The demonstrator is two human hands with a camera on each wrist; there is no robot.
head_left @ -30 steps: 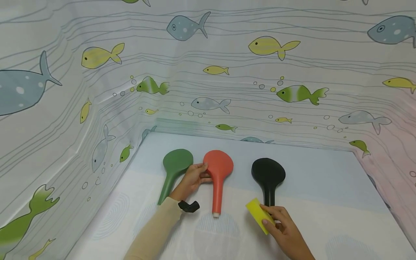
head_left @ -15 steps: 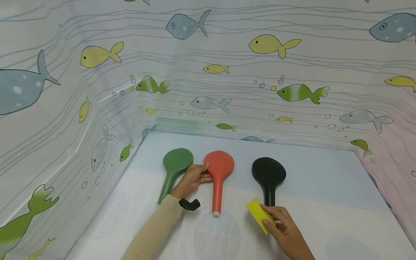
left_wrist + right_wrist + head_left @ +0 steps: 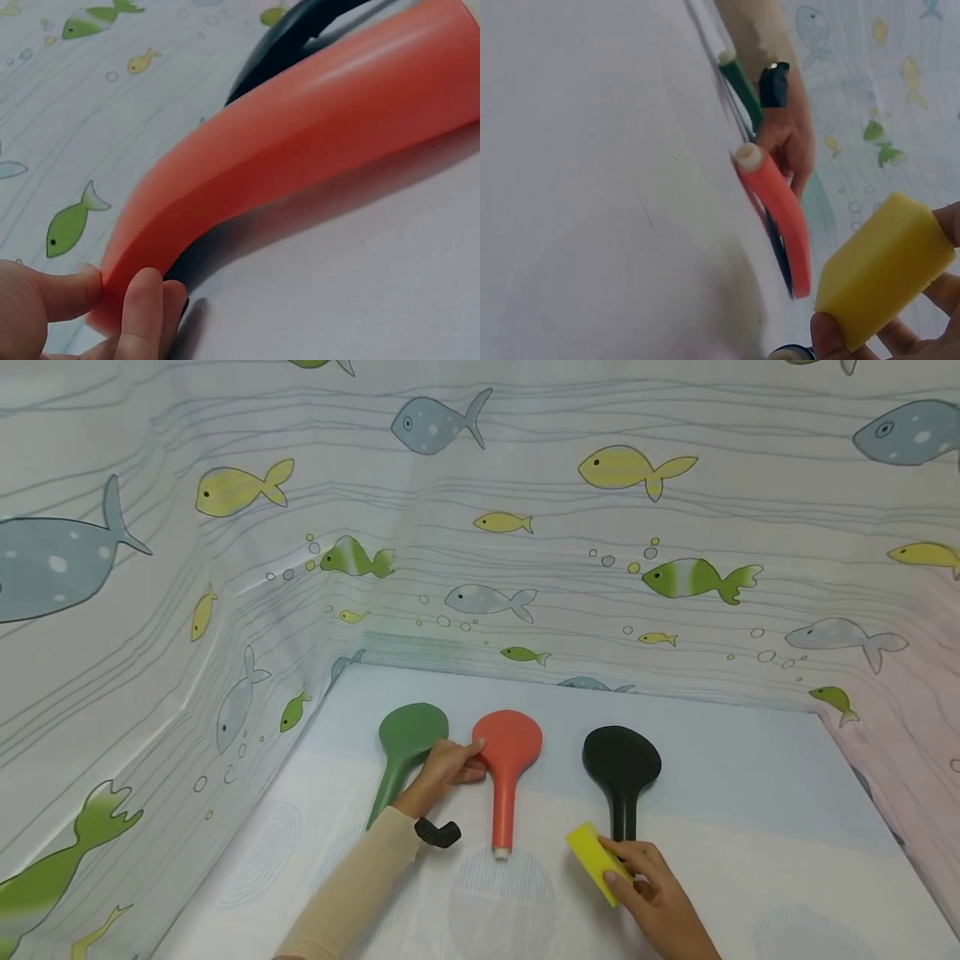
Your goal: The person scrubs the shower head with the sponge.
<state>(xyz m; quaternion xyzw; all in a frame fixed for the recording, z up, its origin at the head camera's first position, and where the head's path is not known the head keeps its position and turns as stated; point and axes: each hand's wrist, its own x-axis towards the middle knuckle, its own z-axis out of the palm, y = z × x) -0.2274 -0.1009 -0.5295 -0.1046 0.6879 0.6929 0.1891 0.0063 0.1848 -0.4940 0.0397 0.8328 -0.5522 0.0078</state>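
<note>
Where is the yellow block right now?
In the head view, the yellow block is low and right of center, held by the right hand, below and left of the black paddle.

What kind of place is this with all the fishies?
Perhaps a screened-off work table: fish-printed sheeting rises behind and beside a pale surface, where a red paddle-shaped thing and yellow block are being handled.

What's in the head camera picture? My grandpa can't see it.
A person's left hand pinches the edge of a red shower head, and their right hand holds a yellow block. A green shower head lies on the left and a black one on the right, on a pale table before fish-patterned walls.
</note>
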